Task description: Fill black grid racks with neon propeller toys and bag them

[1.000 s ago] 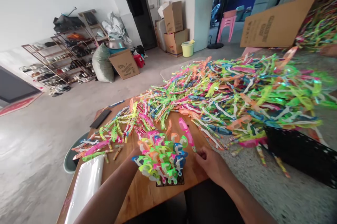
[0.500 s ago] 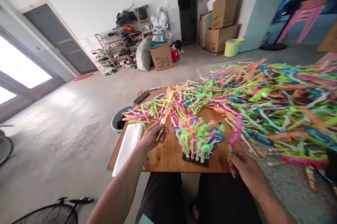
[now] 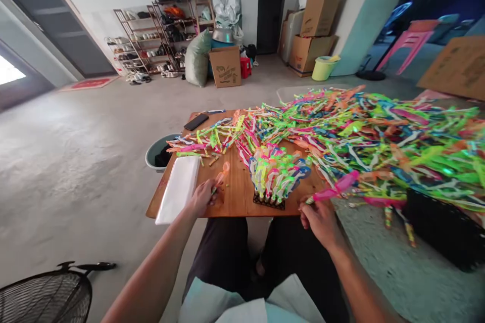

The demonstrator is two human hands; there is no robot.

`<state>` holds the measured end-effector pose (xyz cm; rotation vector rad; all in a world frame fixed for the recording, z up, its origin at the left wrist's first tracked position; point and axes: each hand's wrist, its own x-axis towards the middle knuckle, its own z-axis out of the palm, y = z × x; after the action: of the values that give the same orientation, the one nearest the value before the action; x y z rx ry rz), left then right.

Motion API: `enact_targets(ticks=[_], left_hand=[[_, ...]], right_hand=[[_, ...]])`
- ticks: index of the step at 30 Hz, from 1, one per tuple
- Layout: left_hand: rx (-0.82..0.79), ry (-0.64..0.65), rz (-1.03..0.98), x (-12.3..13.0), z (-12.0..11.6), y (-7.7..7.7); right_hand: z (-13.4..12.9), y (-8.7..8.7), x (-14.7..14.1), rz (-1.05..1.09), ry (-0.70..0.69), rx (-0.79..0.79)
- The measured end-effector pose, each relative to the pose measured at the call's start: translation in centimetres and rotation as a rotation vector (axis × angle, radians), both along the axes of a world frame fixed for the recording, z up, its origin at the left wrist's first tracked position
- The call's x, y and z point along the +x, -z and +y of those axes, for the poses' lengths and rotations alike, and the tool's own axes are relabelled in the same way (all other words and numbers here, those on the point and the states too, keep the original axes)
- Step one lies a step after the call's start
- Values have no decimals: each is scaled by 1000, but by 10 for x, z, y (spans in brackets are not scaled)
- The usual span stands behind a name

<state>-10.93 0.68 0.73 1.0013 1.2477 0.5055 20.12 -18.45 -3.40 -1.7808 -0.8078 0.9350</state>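
My left hand (image 3: 204,196) is closed over the table, pinching an orange plastic strip (image 3: 224,171) by its narrow lower end. Near the table's front edge my right hand (image 3: 317,219) grips a pink plastic strip (image 3: 337,186), its wide end pointing up and to the right. Between the hands stands a dark lattice rack (image 3: 268,203), packed with upright colourful strips (image 3: 278,174). A large heap of similar strips (image 3: 371,136) spreads behind it and to the right. Flat white plastic sheets (image 3: 179,189) lie left of my left hand.
The wooden table (image 3: 235,201) ends just before my knees. A dark phone-like slab (image 3: 196,121) lies at its back left, above a grey tub (image 3: 152,153). A black crate (image 3: 443,229) is at right, a fan (image 3: 45,295) at lower left. Shoe racks and cardboard boxes (image 3: 227,67) stand behind.
The view has tilted and shifted. My left hand, with the orange strip, has come back toward the table's front. The pink strip has tipped from upright to leaning right.
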Motion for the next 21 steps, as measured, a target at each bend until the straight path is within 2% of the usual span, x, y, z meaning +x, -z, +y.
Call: enact_targets(ticks=[3,7,10,12,16,21], left_hand=[[-99,139,-103,-11,0,-3],[-265,285,-113,-27,1,-21],[-286,397,-43,-35,-1,-29],[-279,440,-42,-37,-5,-28],[-267,396,-51,-33,-16,-19],[-144,220,-108,-9,-31,-8]], right_hand=[[-2,4,-1,-10,-44,-8],[-4,16,-2,86,-42,-24],[-4,21,-7,186,-48,-7],[-3,20,-13,218,-62,10],[2,8,-25,143,-119,42],[9,-1,-32,-156,-142,-52]])
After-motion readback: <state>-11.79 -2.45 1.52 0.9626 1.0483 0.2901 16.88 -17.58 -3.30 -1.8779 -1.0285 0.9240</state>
